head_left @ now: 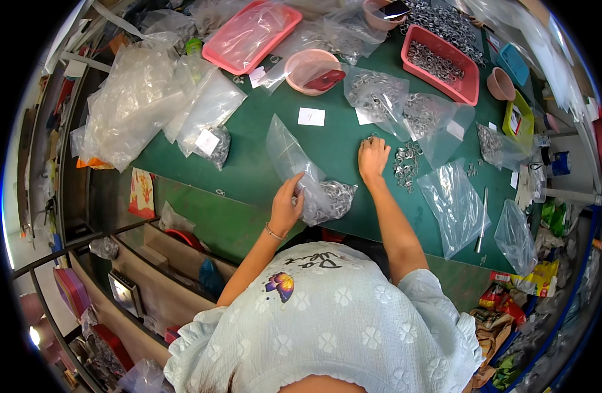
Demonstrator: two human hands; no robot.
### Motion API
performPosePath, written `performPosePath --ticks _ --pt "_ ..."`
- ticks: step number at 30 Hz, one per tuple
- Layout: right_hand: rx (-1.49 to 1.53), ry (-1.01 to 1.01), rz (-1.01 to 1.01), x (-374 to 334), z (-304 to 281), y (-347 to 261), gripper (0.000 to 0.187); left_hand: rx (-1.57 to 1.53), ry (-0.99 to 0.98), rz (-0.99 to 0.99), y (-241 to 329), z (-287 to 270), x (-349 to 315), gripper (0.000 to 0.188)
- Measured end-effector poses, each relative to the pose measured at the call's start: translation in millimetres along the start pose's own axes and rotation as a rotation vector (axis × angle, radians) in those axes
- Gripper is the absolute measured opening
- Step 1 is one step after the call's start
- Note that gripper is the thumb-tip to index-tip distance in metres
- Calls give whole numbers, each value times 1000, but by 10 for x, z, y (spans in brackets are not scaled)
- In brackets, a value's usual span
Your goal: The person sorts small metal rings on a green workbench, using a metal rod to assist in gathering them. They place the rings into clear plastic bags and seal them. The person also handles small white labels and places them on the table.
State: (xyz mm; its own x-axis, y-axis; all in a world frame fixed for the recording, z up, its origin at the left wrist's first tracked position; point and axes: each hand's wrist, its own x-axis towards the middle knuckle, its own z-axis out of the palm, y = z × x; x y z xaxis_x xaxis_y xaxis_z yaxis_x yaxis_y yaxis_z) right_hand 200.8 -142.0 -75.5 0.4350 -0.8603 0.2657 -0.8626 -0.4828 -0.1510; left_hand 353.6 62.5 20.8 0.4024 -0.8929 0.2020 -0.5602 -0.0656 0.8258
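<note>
While left hand (pixel 288 204) grips clear bag (pixel 309 171) part-filled with metal rings (pixel 338 198), right hand (pixel 374 158) curls beyond it to right, hold unclear. Loose pile (pixel 406 167) farther right of bag. Likely ring-picking step; next move calls for light pinch, bag steady.

Bright indoor light, white glints on a flat clear bag (pixel 450 208), bent edges, black corners

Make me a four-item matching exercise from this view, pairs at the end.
1. Left hand
2. Right hand
3. Thin metal rod
4. Butterfly print

A. Right of the loose metal rings
B. On the pale shirt
C. At the filled clear bag
D. Left of the loose metal rings

Pairs: 1-C, 2-D, 3-A, 4-B
</note>
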Motion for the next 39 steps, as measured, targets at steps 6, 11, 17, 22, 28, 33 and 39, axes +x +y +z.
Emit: performPosePath --ticks 6,11,17,22,28,33,39 --pt "453 69 209 -54 63 70 14 -47 79 1 19 2 5 41" --pt "1267 -116 670 -3 45 -5 14 -61 64 -16 34 1 18 40" --pt "412 -13 206 -31 -27 7 14 -103 82 -59 29 -5 8 39" --pt "241 -17 41 -43 -253 -53 24 -121 86 -63 24 -2 22 39" --pt "1218 -766 202 -468 -655 -279 54 -120 93 -55 8 8 30 40" --pt "736 -441 -272 -945 -877 -697 81 -138 109 -64 43 11 49 39" --pt "799 -302 -94 -982 -660 -1024 57 -111 38 -7 -17 15 75 39"
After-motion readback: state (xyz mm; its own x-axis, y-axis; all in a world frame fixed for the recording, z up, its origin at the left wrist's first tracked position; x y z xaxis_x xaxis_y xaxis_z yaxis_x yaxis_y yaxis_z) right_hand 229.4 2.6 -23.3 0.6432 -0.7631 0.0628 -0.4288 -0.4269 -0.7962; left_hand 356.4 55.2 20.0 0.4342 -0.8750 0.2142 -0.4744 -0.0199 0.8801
